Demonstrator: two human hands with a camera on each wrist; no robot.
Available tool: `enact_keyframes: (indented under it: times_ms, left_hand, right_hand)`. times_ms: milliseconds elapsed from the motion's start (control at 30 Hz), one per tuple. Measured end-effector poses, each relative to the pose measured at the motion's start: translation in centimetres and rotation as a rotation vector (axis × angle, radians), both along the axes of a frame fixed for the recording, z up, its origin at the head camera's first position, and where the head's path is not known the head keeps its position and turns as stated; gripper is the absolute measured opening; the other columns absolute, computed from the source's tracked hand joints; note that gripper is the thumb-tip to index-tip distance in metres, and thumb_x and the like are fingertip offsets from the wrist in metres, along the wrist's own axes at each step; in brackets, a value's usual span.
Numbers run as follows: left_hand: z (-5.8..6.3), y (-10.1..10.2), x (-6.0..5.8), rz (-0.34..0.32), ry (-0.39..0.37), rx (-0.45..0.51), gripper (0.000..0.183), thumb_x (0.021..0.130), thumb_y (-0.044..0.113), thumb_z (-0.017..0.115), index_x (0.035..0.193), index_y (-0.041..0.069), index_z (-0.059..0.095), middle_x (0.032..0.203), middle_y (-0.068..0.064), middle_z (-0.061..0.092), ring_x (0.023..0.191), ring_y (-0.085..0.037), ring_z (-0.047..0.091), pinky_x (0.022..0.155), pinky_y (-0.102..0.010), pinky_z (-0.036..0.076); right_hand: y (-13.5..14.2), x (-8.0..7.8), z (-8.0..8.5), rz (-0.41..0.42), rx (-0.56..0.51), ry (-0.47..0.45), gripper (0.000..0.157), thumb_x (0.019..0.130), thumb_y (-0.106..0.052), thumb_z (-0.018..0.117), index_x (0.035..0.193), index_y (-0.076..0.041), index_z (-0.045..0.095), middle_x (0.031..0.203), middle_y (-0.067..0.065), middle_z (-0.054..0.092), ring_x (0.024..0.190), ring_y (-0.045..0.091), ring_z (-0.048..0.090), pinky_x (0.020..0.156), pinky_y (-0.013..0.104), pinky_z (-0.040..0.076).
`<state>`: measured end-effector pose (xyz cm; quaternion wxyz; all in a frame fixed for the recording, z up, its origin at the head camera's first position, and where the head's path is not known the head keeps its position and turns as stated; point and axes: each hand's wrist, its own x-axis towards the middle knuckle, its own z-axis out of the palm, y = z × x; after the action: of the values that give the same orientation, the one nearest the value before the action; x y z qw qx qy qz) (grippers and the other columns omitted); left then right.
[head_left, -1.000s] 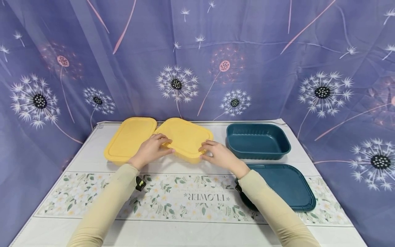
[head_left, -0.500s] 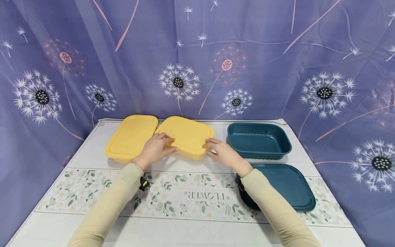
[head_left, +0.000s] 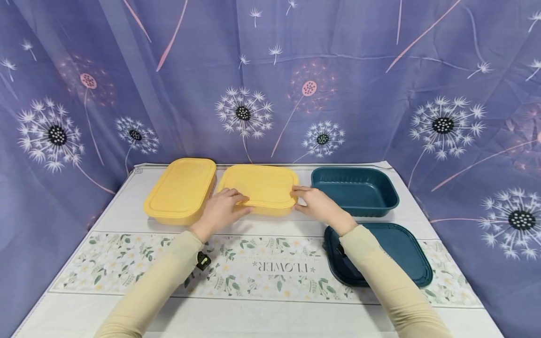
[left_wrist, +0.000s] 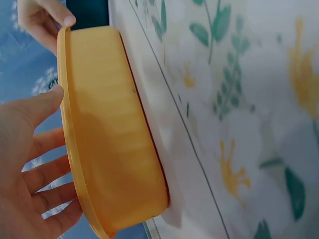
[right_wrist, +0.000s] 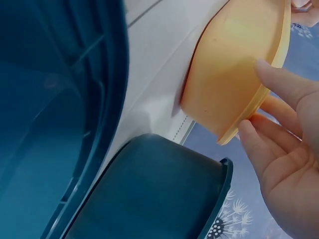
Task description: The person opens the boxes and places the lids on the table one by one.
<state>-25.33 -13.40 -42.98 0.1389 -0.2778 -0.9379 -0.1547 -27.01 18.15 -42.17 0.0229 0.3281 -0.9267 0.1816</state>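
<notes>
A yellow lidded food container (head_left: pixel 258 185) sits upright at the back middle of the table. My left hand (head_left: pixel 221 206) holds its front left corner. In the left wrist view, that hand's thumb (left_wrist: pixel 56 97) lies at the lid's rim and the other fingers reach over the lid. At the container's right end, my right hand (head_left: pixel 317 204) holds the edge. The right wrist view shows a digit against the yellow side wall (right_wrist: pixel 224 64) and others around the lid's corner. What the fingers do behind the lid is partly hidden.
A second yellow lidded container (head_left: pixel 181 188) stands just to the left. On the right are an open dark teal container (head_left: pixel 355 210) and, nearer me, its matching lid (head_left: pixel 401 253), partly under my right sleeve. A purple dandelion curtain (head_left: pixel 270 70) hangs behind the table.
The middle yellow container has turned so its front edge now lies nearly parallel to the table's back edge, and has shifted slightly right. Both hands have moved right with it.
</notes>
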Motion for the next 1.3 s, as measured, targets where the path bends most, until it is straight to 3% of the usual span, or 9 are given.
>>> enact_keyframes:
  times_ms: [167,367,700,1167,1300]
  left_hand:
    - [0.0,0.7,0.5,-0.055,-0.010,0.006,0.044,0.092,0.044,0.073,0.121,0.010,0.074,0.113,-0.007,0.069,0.104,-0.025,0.062,0.087,-0.040,0.053]
    - [0.0,0.5,0.6,-0.064,-0.057,0.026,0.044,0.093,0.041,0.074,0.123,0.009,0.072,0.117,-0.007,0.068,0.107,-0.025,0.061,0.089,-0.041,0.053]
    - [-0.6,-1.5,-0.3,0.036,-0.069,0.107,0.037,0.092,0.037,0.075,0.116,0.009,0.074,0.118,-0.008,0.067,0.110,-0.027,0.062,0.096,-0.044,0.051]
    - [-0.8,-1.2,-0.7,0.065,-0.098,0.137,0.040,0.093,0.042,0.073,0.119,0.012,0.073,0.123,-0.007,0.066,0.115,-0.027,0.059,0.097,-0.045,0.050]
    - [-1.1,-1.5,-0.8,0.063,-0.098,0.193,0.049,0.091,0.041,0.076,0.126,0.007,0.069,0.130,-0.012,0.062,0.124,-0.031,0.054,0.105,-0.049,0.045]
  right_hand:
    - [0.3,0.0,0.0,-0.040,0.014,-0.022,0.051,0.094,-0.019,0.074,0.138,0.000,0.059,0.150,0.021,0.048,0.124,0.035,0.059,0.094,0.042,0.054]
    - [0.3,0.2,0.0,-0.049,0.009,-0.033,0.051,0.093,-0.020,0.075,0.138,0.000,0.060,0.150,0.022,0.047,0.125,0.036,0.058,0.096,0.044,0.053]
    - [-0.5,1.1,-0.5,-0.016,-0.038,-0.018,0.042,0.094,-0.026,0.074,0.131,-0.006,0.067,0.144,0.019,0.053,0.136,0.035,0.047,0.106,0.048,0.046]
    - [-0.7,1.0,-0.5,-0.038,-0.058,0.022,0.035,0.094,-0.021,0.074,0.126,-0.007,0.070,0.139,0.017,0.058,0.135,0.034,0.049,0.107,0.049,0.045]
    - [-0.7,0.9,-0.6,-0.044,-0.058,0.025,0.036,0.095,-0.022,0.073,0.127,-0.007,0.070,0.140,0.017,0.058,0.136,0.034,0.048,0.108,0.050,0.043]
